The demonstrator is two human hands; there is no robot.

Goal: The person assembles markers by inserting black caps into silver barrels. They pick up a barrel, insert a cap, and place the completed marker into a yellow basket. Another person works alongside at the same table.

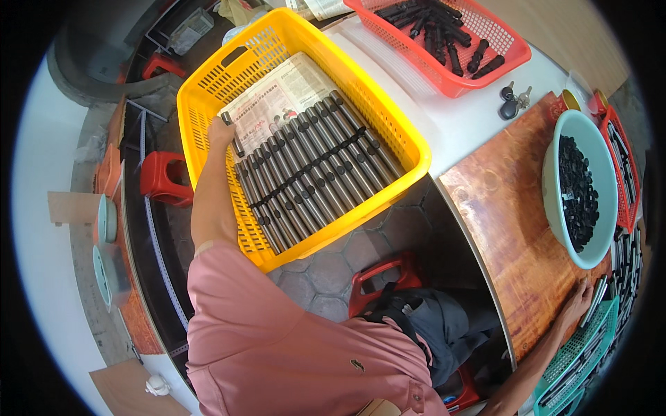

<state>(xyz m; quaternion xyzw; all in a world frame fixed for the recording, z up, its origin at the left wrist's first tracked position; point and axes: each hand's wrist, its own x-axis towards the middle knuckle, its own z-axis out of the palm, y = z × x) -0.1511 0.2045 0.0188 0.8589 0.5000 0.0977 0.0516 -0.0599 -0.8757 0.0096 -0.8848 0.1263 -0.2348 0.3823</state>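
Observation:
My left hand [221,132] is inside the left part of the yellow basket [409,132], closed around the end of a dark metal tube [226,118]. Beside it, rows of grey metal tubes with black end pieces [312,170] lie side by side on newspaper [277,93]. Over at the right table edge, my right hand [574,305] has its fingers curled against silver metal tubes [594,299] at the green basket [565,360]. The grip there is small and partly hidden.
A red basket of black handle-like parts [444,41] stands at the far side, with keys [510,104] near it. A pale green basin [603,236] of small black pieces sits on the wooden board [492,208]. Red stools [166,179] stand on the floor.

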